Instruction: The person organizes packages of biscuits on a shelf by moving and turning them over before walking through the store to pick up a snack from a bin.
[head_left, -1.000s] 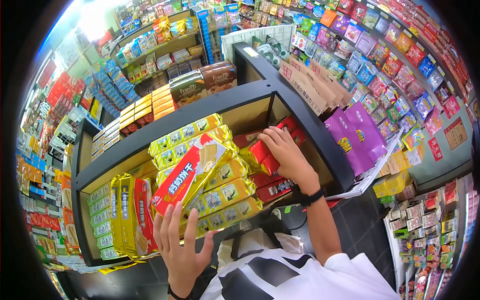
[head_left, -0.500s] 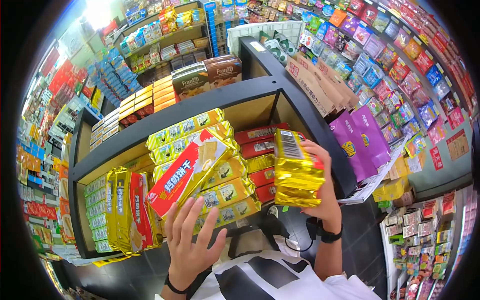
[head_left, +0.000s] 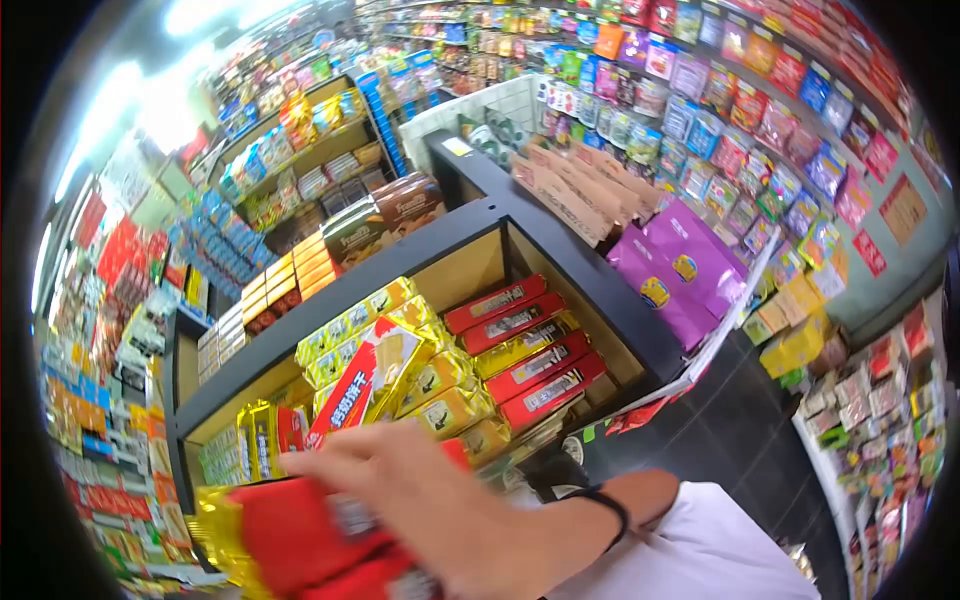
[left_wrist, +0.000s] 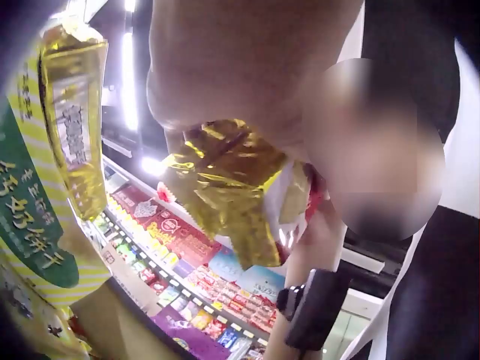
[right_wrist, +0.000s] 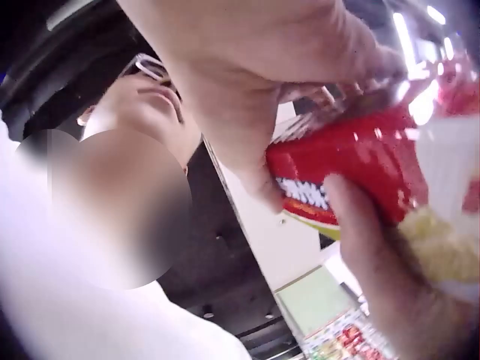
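Observation:
My right hand (head_left: 430, 510), blurred in the head view, grips red and gold biscuit packets (head_left: 285, 530) at the lower left, in front of the display bin. Its fingers wrap over a packet's red end in the right wrist view. From the other side my left hand (right_wrist: 375, 262) holds the same bundle, its thumb pressed on the red wrapper. In the left wrist view the left hand (left_wrist: 247, 67) is above a crinkled gold wrapper (left_wrist: 225, 195); the head view hides this hand. Red packets (head_left: 545, 365) and yellow biscuit packets (head_left: 440, 400) lie stacked in the bin.
A black-framed display bin (head_left: 570, 270) runs across the middle. Purple bags (head_left: 670, 265) and brown paper bags (head_left: 580, 190) stand along its right side. Chocolate-brown boxes (head_left: 405, 205) sit behind it. Snack shelves (head_left: 760, 110) line the wall, with another rack (head_left: 870, 420) at right.
My right hand has lifted a gold-wrapped bundle out of the bin's right side and carried it left across my body. Both hands now hold it. The head view has tilted.

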